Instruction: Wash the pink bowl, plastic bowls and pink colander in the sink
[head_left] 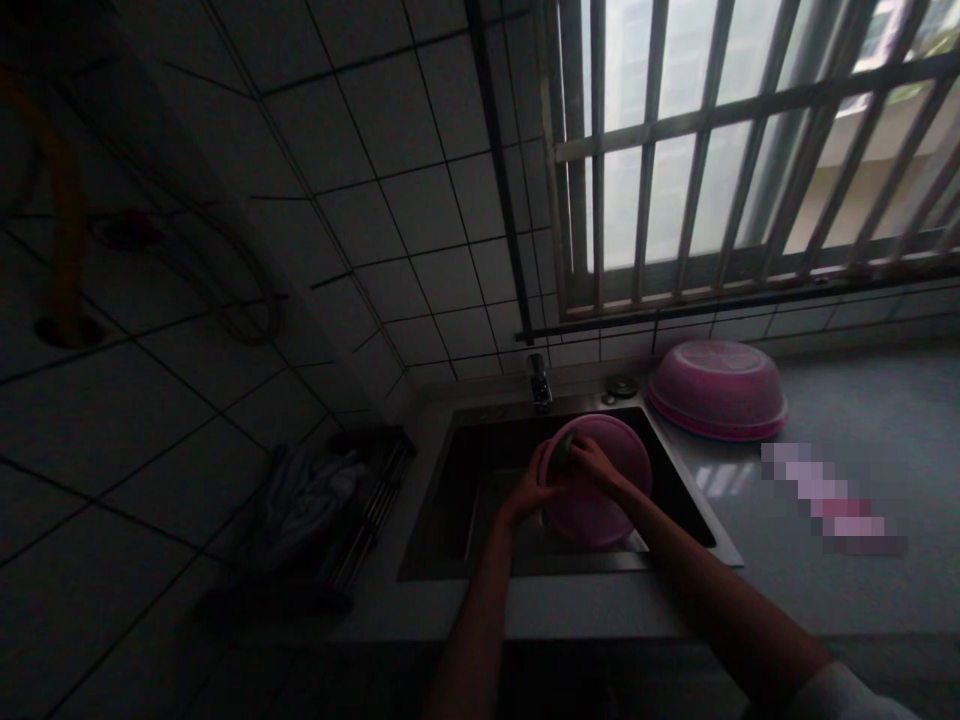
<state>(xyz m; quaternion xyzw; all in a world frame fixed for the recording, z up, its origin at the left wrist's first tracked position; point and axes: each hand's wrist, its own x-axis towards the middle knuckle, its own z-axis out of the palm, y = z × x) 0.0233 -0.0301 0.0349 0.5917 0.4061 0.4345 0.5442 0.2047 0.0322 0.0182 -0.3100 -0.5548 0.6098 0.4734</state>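
Note:
A pink plastic basin (600, 510) is tilted inside the sink (472, 430), its round opening facing me. My left hand (526, 492) grips the basin's left rim, thumb on the inner side and the other fingers behind the wall. Inside the basin, my right hand (590, 462) is closed on a dark greenish scrubbing pad (562, 450) and presses it against the inner left wall near the rim. Dim light hides the pad's exact shape and part of the right fingers.
Behind the sink stands a faucet (538, 382), with a drain plug (621, 386) to its right. An upside-down pink basin (718, 390) rests on the right counter (885, 420), near a blurred-out patch. Left of the sink, a cloth (307, 495) lies on a dark rack (367, 520).

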